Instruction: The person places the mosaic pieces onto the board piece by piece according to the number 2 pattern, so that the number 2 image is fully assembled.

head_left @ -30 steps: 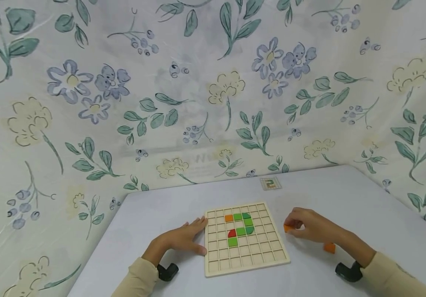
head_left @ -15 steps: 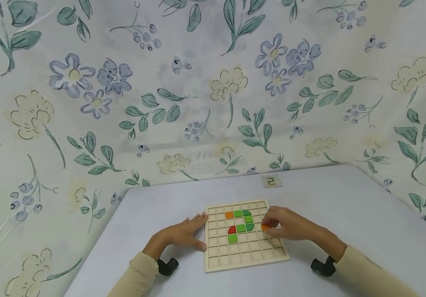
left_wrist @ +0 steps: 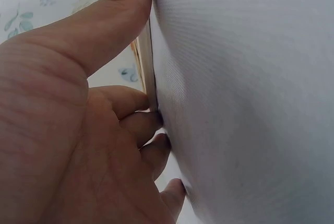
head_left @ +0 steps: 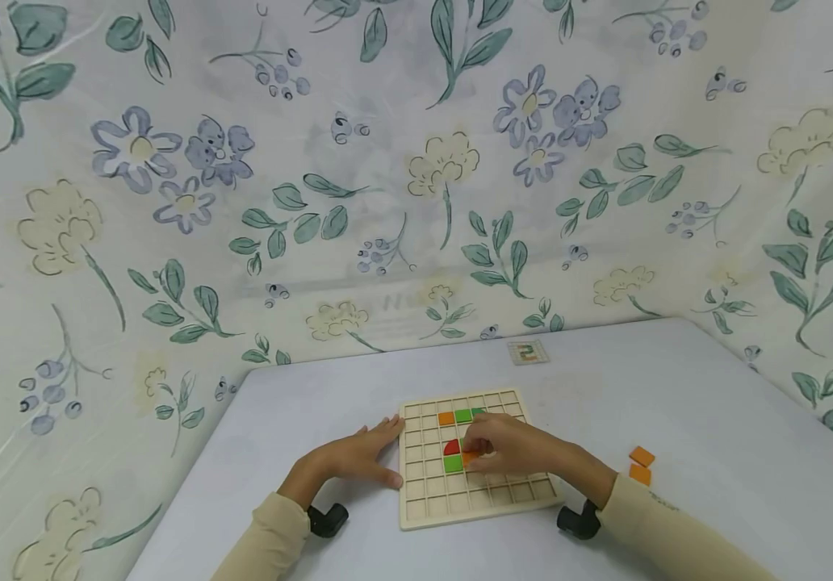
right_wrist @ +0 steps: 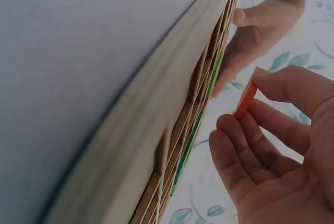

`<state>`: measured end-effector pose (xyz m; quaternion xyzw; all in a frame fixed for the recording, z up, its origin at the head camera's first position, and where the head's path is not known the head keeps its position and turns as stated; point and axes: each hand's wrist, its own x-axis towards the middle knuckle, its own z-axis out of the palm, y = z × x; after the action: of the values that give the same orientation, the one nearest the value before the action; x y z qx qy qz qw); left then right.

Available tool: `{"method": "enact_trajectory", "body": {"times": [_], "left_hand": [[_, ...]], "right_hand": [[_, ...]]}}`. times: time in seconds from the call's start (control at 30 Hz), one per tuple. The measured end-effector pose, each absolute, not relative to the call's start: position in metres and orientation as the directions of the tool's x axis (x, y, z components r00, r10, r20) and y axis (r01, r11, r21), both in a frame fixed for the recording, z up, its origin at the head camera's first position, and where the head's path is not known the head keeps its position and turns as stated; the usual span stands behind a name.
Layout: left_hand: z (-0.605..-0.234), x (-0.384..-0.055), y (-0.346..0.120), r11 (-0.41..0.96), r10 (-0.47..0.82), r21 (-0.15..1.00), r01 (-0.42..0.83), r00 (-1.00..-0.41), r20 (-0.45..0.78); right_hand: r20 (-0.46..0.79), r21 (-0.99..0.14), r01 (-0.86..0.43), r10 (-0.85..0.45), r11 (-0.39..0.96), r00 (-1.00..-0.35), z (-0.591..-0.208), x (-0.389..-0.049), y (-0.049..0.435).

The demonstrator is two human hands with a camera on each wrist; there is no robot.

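A wooden grid board (head_left: pixel 431 510) lies on the table, with several coloured tiles set in its squares. Among them are an orange square tile (head_left: pixel 446 418), a green square tile (head_left: pixel 454 464) and a red rounded tile (head_left: pixel 451 447). My right hand (head_left: pixel 514 445) is over the middle of the board, pinching an orange tile (right_wrist: pixel 246 100) between thumb and fingers, just right of the lower green tile. It hides some of the green tiles behind it. My left hand (head_left: pixel 351 462) rests at the board's left edge, fingers spread, thumb and fingertips touching the rim.
Two loose orange tiles (head_left: pixel 641 466) lie on the white table (head_left: pixel 300 403) right of the board. A small pattern card (head_left: pixel 529 352) with a printed grid lies behind the board. A floral cloth (head_left: pixel 387 202) hangs behind the table.
My right hand has carried the orange tile leftward from the table beside the board to above its middle squares. Two loose orange tiles now show fully. The left hand stays at the board's edge.
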<state>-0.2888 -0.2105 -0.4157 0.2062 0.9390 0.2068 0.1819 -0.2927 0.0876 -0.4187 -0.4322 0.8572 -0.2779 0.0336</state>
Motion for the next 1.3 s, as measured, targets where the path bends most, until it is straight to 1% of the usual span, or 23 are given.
{"method": "enact_trajectory", "body": {"times": [0.2, 0.43, 0.57, 0.67, 0.87, 1.07, 1.2, 1.3], "left_hand": [[-0.417, -0.288, -0.211, 0.827, 0.462, 0.467, 0.312, -0.851, -0.249], [-0.421, -0.287, -0.212, 0.837, 0.444, 0.458, 0.298, -0.86, -0.251], [-0.423, -0.289, -0.21, 0.852, 0.422, 0.438, 0.287, -0.871, -0.251], [-0.42, -0.291, -0.21, 0.853, 0.409, 0.445, 0.272, -0.878, -0.248], [-0.419, -0.287, -0.211, 0.836, 0.435, 0.472, 0.279, -0.862, -0.26], [-0.415, -0.285, -0.211, 0.837, 0.44, 0.459, 0.298, -0.865, -0.242], [-0.415, -0.286, -0.209, 0.83, 0.452, 0.465, 0.307, -0.858, -0.242], [-0.414, -0.284, -0.211, 0.842, 0.434, 0.455, 0.289, -0.864, -0.255]], "right_hand": [[0.189, -0.499, -0.732, -0.766, 0.464, -0.614, -0.419, -0.289, 0.084], [0.162, -0.51, -0.727, -0.778, 0.461, -0.607, -0.422, -0.288, 0.084], [0.177, -0.501, -0.73, -0.771, 0.464, -0.611, -0.421, -0.289, 0.085], [0.183, -0.499, -0.73, -0.767, 0.467, -0.616, -0.418, -0.289, 0.083], [0.139, -0.521, -0.705, -0.768, 0.481, -0.626, -0.418, -0.283, 0.079], [0.148, -0.499, -0.726, -0.778, 0.474, -0.61, -0.416, -0.28, 0.071], [0.118, -0.51, -0.699, -0.764, 0.501, -0.634, -0.415, -0.278, 0.067], [0.112, -0.519, -0.696, -0.768, 0.496, -0.631, -0.415, -0.277, 0.064]]}}
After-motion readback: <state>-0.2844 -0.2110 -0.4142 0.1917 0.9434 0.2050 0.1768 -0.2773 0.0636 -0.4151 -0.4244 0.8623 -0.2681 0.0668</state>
